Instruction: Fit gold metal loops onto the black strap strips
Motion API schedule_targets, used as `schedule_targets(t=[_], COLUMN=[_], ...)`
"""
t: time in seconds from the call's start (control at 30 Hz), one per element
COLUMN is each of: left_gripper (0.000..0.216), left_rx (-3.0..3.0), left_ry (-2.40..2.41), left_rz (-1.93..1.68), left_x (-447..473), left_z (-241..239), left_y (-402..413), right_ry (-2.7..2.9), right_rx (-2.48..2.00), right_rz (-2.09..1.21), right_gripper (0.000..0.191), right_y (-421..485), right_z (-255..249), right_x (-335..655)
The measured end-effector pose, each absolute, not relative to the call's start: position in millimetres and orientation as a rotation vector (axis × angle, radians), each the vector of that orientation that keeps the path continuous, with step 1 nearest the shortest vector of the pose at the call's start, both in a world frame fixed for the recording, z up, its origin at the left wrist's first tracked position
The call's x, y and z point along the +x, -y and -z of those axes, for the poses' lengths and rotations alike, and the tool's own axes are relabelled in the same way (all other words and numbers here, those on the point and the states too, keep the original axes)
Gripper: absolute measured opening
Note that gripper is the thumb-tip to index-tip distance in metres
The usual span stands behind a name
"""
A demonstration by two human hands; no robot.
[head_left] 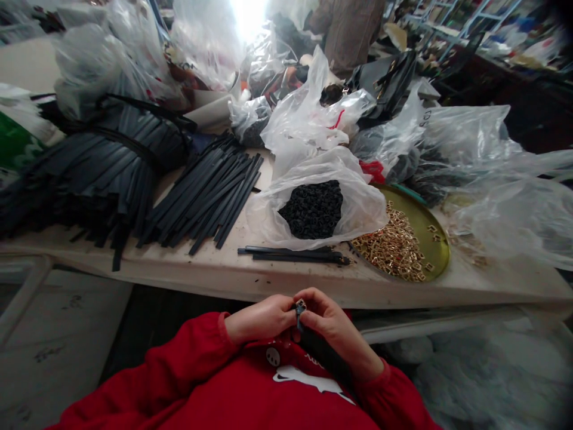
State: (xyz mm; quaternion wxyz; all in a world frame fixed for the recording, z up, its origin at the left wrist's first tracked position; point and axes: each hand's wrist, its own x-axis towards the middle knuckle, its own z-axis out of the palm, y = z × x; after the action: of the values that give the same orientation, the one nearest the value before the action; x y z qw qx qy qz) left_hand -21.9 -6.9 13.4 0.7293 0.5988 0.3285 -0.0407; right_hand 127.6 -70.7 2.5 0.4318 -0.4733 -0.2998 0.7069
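My left hand (267, 318) and my right hand (330, 327) meet in front of my chest, just off the table's front edge. Both are closed, fingertips together around a narrow black strap (299, 319). At the strap's upper end sits a small gold buckle (301, 304), with the right thumb and forefinger around it. The left fingers pinch the strap from the other side; their tips are partly hidden. Beyond the hands, a few black straps (290, 255) lie side by side along the table edge.
An open plastic bag (264, 218) holds small black loops (313, 209). Right of it, a round gold tray (441, 251) carries many gold buckles (398, 242). Loose black strips (206, 191) and a tied bundle (89, 173) cover the left. Filled plastic bags (465, 137) crowd the back and right.
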Motion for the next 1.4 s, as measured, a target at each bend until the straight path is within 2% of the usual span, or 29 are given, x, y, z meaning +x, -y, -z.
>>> schedule_targets(t=[0.23,0.9,1.27,1.4], left_gripper=[0.015,0.024,0.024,0.029], left_rx=[1.400,1.721,1.522,1.600], left_ry=[-0.785,-0.822,-0.812,-0.833], left_rz=[0.139,0.120,0.114,0.040], left_x=[-19.1,-24.4,-29.3,-28.4], left_z=[-13.7,-14.5,-21.2,-19.4], left_y=[8.5,12.0,4.4,8.1], right_ry=[0.597,0.595,0.908,0.700], right_rx=[-1.155,-1.274,-1.578,-1.415], right_rz=[-1.854,-1.682,-1.182,-1.465], right_gripper=[0.036,0.026,0.021,0.026], right_y=[72.6,83.5,80.6,80.9], right_z=[-1.7,14.0,9.6,9.3], right_x=[124.4,128.0,126.5,130.5])
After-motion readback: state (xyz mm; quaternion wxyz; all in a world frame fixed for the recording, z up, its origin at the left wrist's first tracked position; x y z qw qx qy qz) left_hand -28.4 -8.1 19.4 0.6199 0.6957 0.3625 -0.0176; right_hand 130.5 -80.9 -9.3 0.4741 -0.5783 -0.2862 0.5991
